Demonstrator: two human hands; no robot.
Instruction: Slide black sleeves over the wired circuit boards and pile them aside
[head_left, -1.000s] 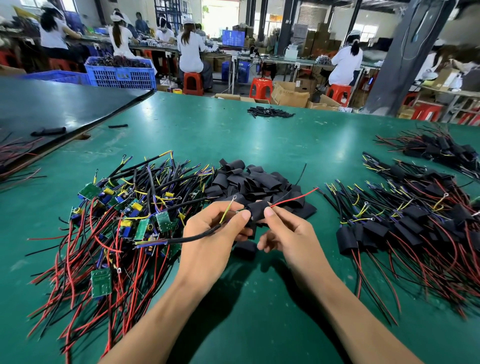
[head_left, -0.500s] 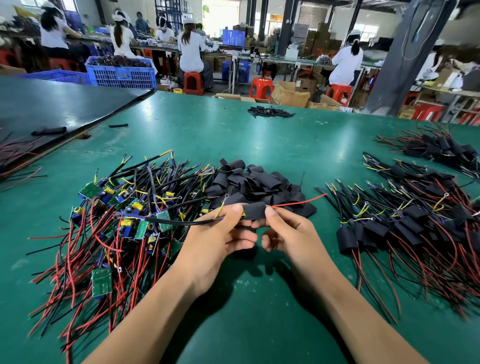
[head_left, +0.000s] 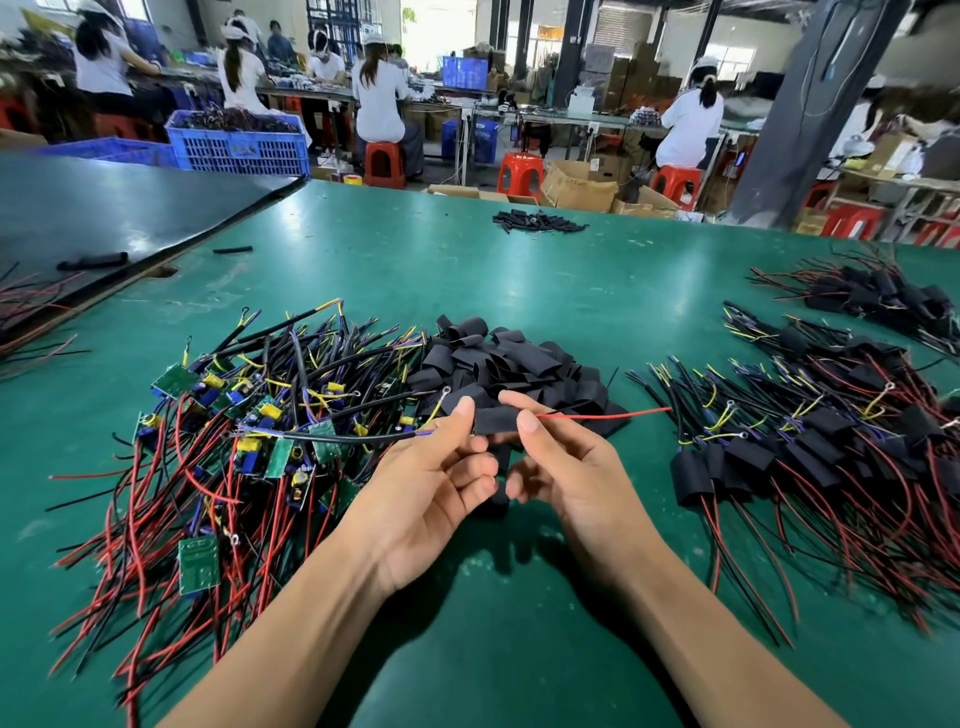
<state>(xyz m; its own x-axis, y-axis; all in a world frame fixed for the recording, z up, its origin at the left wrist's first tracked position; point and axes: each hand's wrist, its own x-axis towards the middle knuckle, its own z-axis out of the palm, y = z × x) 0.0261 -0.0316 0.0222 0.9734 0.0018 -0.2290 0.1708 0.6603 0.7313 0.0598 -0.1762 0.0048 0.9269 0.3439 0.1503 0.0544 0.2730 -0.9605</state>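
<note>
At frame centre, our left hand (head_left: 431, 483) and right hand (head_left: 566, 467) each pinch an end of one flat black tubular sleeve (head_left: 496, 419) (thin red wire (head_left: 602, 415) poking rightwards) above the green tabletop (head_left: 519, 623).

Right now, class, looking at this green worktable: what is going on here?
A person pinches one black tubular sleeve between the left hand and right hand; a thin red wire pokes out of its right end. Left of the hands lies a tangle of bare green circuit boards, beyond the hands a heap of empty black sleeves, and to the right a pile of sleeved boards.
</note>
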